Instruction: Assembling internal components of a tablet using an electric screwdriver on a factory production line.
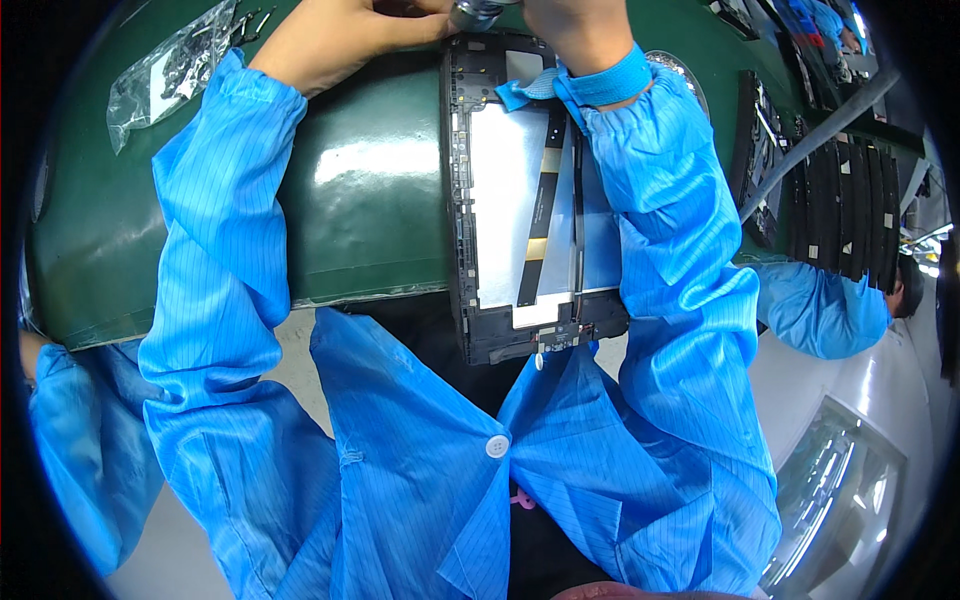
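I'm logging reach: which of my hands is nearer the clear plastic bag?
Left. Your left hand is right of the bag; your right hand is farther right.

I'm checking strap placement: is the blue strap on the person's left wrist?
No, the blue strap goes around the wrist of the right hand.

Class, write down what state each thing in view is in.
Black-framed device: uncovered, inner parts exposed.
Clear bag: lying flat, small dark parts showing through.
Wrist strap: wrapped round right wrist.
Blue coat: closed at its white button.
Left hand: beside the metal cylinder; grip unclear.
Right hand: partly out of frame.
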Tool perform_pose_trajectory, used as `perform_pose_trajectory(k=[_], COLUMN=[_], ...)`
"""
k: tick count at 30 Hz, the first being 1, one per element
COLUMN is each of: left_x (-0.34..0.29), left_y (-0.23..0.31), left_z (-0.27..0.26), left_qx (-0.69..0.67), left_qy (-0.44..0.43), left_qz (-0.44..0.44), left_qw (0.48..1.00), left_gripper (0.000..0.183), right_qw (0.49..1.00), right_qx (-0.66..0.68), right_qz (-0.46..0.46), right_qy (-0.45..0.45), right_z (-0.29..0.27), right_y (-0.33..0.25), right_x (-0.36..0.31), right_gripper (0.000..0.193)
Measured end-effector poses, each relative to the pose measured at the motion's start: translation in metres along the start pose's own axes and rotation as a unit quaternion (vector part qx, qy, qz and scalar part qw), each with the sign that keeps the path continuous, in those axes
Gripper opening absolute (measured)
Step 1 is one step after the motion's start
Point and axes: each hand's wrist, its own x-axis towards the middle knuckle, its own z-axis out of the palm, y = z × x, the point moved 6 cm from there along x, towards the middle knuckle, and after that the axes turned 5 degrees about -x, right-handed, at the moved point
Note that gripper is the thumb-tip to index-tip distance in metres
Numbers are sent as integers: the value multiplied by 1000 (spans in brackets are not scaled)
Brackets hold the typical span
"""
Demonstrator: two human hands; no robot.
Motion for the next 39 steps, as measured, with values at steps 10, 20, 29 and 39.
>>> perform_pose_trajectory(k=[10,20,29,39], left_x=[-2,1,-105,-162], left_y=[-42,-15,76,51], left_z=[-6,-3,86,157], left_qx=[47,9,315,443], left_qy=[10,-4,77,135], left_qz=[-10,-76,146,68], left_qw=[999,997,935,884], left_gripper=[14,22,71,91], right_qw=[993,996,987,971], right_qx=[82,65,26,-86], right_qz=[61,55,27,43], right_qy=[61,33,157,220], right_z=[4,-1,-88,-178], right_y=[-3,11,-35,-46], right_x=[-7,-6,-1,-44], right_gripper=[18,15,16,19])
